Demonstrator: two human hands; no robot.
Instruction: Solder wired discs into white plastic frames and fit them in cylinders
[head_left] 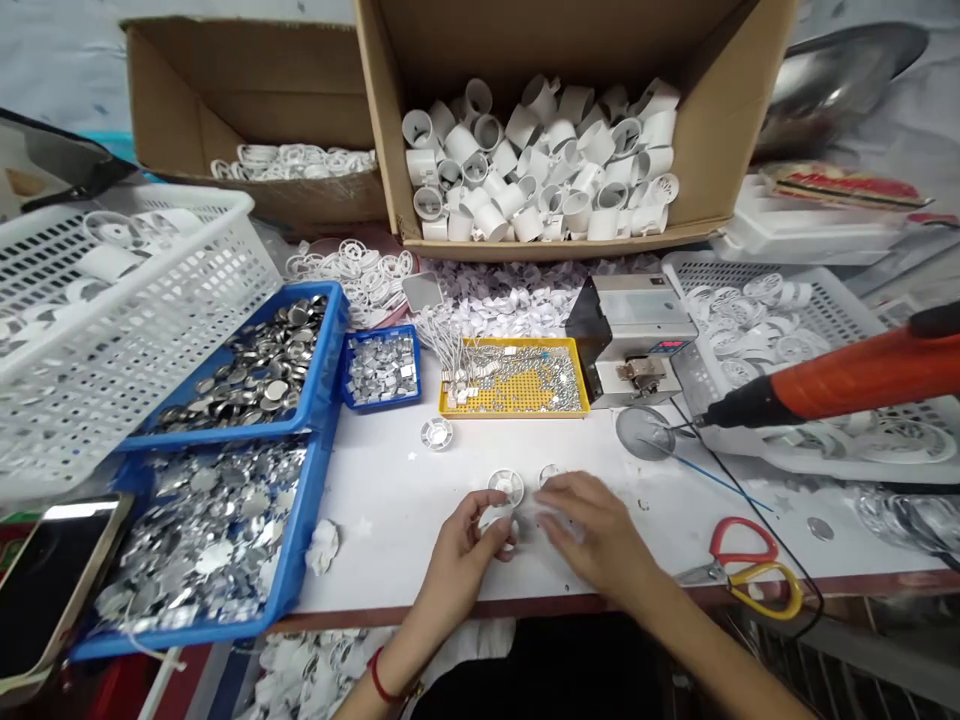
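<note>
Here's the white table (375, 540), and up top, two cardboard boxes: the left one (247, 90) holds white rings (292, 162), the right one (720, 120) is crammed with dozens of white tubes (525, 165). Two white baskets frame the scene, one on the left (150, 215), one on the right (840, 300), both loaded with white parts. Three blue trays next: two big ones (322, 320) (296, 560) heaped with silver discs (255, 370), one small one (382, 330) of silver bits. One yellow tray (510, 405), one machine (630, 325), its red display too small to read. An orange power tool (847, 380) pokes in from the right, over one pair of scissors (750, 565). One phone (52, 580) at far left.

And at centre, three white discs: one (436, 433) sits alone near the small tray, one (506, 487) sits right at the left hand (461, 550), which pinches narrowly on a white piece (495, 522). The third (549, 473) is just beside the right hand (592, 530), cupped over something pale; its grip, I can't tell.
</note>
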